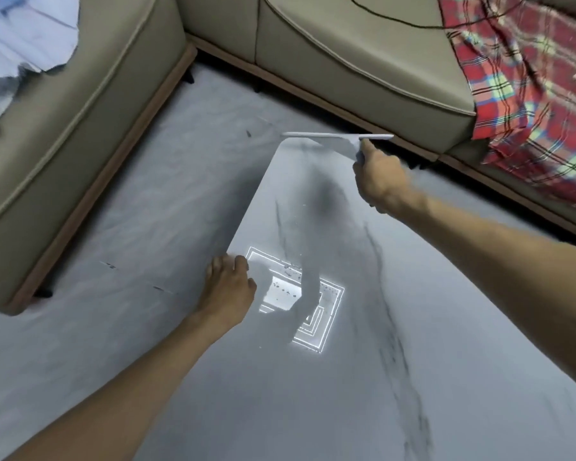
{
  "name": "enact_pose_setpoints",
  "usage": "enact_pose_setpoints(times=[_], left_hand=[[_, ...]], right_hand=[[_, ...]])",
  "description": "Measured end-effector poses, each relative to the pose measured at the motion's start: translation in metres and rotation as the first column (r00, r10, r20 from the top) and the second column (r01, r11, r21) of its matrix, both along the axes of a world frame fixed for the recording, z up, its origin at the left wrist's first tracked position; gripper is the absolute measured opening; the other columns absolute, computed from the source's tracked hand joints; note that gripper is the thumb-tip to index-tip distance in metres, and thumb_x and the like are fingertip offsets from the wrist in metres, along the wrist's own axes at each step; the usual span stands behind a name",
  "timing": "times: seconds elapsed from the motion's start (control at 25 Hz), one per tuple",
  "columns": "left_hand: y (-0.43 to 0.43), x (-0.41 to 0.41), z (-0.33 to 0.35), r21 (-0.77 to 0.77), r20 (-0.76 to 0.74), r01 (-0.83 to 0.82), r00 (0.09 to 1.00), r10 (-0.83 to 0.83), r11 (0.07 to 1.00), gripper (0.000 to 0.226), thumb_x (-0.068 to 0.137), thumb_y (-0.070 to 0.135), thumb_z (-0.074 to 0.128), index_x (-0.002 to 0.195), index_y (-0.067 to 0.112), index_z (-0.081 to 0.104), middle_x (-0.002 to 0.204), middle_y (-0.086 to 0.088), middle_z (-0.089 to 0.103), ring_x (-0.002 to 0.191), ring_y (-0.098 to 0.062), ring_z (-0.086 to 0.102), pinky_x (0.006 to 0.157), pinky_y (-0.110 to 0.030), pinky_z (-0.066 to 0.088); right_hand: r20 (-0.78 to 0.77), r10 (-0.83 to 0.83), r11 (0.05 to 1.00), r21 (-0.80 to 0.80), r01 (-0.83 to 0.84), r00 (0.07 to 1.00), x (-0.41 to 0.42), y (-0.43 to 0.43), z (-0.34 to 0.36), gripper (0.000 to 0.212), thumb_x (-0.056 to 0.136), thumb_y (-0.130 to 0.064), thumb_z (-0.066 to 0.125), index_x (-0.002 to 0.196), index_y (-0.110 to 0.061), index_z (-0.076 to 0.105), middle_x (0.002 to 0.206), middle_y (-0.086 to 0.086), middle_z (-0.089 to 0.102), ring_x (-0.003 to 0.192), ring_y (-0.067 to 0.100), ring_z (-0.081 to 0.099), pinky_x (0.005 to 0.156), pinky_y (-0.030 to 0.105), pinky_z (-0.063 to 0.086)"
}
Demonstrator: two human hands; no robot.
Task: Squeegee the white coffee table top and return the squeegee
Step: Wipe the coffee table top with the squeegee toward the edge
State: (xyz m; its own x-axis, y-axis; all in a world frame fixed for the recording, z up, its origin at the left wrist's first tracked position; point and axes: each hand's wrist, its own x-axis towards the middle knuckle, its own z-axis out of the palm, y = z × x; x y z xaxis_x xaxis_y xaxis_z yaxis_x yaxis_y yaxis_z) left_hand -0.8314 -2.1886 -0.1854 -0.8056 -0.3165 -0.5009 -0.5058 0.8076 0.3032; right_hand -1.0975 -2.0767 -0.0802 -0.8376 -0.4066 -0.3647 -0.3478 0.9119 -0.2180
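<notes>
The white marble-veined coffee table top (330,377) stretches away from me to its far end. A white squeegee (336,136) lies with its blade across that far edge. My right hand (378,181) is closed around the squeegee's handle, arm stretched out over the table. My left hand (228,289) rests on the table's left edge, fingers curled over it, holding nothing. A bright ceiling-light reflection (300,301) shows on the glossy top near the left hand, with small droplets or specks in it.
A beige sectional sofa (346,61) wraps around the far and left sides. A red plaid blanket (529,94) lies on it at the right, pale blue cloth (20,38) at the upper left. Grey floor (130,244) runs between table and sofa.
</notes>
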Motion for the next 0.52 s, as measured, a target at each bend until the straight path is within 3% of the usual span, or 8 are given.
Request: enact_pose_setpoints(times=[0.08, 0.16, 0.2, 0.28, 0.36, 0.52], left_hand=[[0.001, -0.003, 0.004, 0.038, 0.001, 0.104, 0.995, -0.104, 0.994, 0.014, 0.076, 0.006, 0.064, 0.089, 0.001, 0.064, 0.103, -0.019, 0.057, 0.095, -0.039, 0.053, 0.082, -0.039, 0.047], [0.002, -0.007, 0.008, -0.015, 0.011, 0.11, 0.994, -0.11, 0.994, 0.029, 0.048, 0.005, 0.086, 0.068, -0.001, 0.066, 0.079, -0.024, 0.059, 0.072, -0.043, 0.061, 0.064, -0.038, 0.057], [0.001, -0.011, 0.009, 0.067, 0.038, 0.036, 0.999, -0.038, 0.997, 0.034, 0.055, 0.01, 0.085, 0.08, -0.003, 0.068, 0.092, -0.031, 0.059, 0.086, -0.049, 0.061, 0.074, -0.042, 0.058], [0.003, -0.013, 0.007, 0.181, 0.127, -0.118, 0.987, 0.096, 0.976, 0.041, 0.085, 0.021, 0.06, 0.119, -0.001, 0.054, 0.137, -0.035, 0.036, 0.131, -0.048, 0.036, 0.107, -0.048, 0.038], [0.005, -0.013, -0.003, 0.185, 0.182, -0.149, 0.977, 0.115, 0.971, 0.036, 0.091, 0.022, 0.046, 0.121, 0.003, 0.044, 0.144, -0.034, 0.024, 0.139, -0.043, 0.021, 0.114, -0.045, 0.027], [0.002, -0.014, -0.001, 0.165, 0.167, -0.091, 0.984, 0.063, 0.982, 0.035, 0.093, 0.02, 0.042, 0.124, 0.003, 0.041, 0.145, -0.034, 0.021, 0.139, -0.044, 0.019, 0.115, -0.044, 0.024]], right_hand=[[0.04, -0.036, 0.999, 0.009, 0.035, 0.999, -0.005, -0.021, -0.014, 0.02, 0.096, -0.012, 0.036, 0.114, -0.015, 0.043, 0.088, 0.013, 0.05, 0.067, 0.03, 0.049, 0.039, 0.029, 0.03], [0.068, -0.03, 0.998, 0.055, 0.026, 0.997, -0.004, -0.03, -0.026, 0.018, 0.093, -0.008, 0.036, 0.104, -0.022, 0.037, 0.078, 0.014, 0.05, 0.048, 0.027, 0.05, 0.025, 0.021, 0.03], [0.074, -0.019, 0.996, 0.086, 0.012, 0.997, -0.002, -0.031, -0.031, 0.02, 0.093, -0.007, 0.035, 0.105, -0.022, 0.037, 0.078, 0.015, 0.051, 0.046, 0.023, 0.053, 0.024, 0.017, 0.028], [0.065, 0.0, 0.995, 0.102, -0.007, 0.998, 0.006, -0.022, -0.037, 0.03, 0.094, -0.009, 0.036, 0.122, -0.018, 0.044, 0.099, 0.021, 0.059, 0.078, 0.034, 0.062, 0.052, 0.023, 0.042], [0.055, 0.021, 0.995, 0.092, -0.026, 0.998, 0.018, -0.003, -0.039, 0.041, 0.094, -0.011, 0.036, 0.134, -0.017, 0.041, 0.113, 0.023, 0.061, 0.097, 0.044, 0.056, 0.069, 0.033, 0.036], [0.093, 0.061, 0.994, 0.086, -0.069, 0.994, 0.049, 0.045, -0.028, 0.048, 0.099, -0.019, 0.036, 0.147, -0.024, 0.033, 0.103, 0.027, 0.063, 0.089, 0.046, 0.057, 0.071, 0.038, 0.041]])
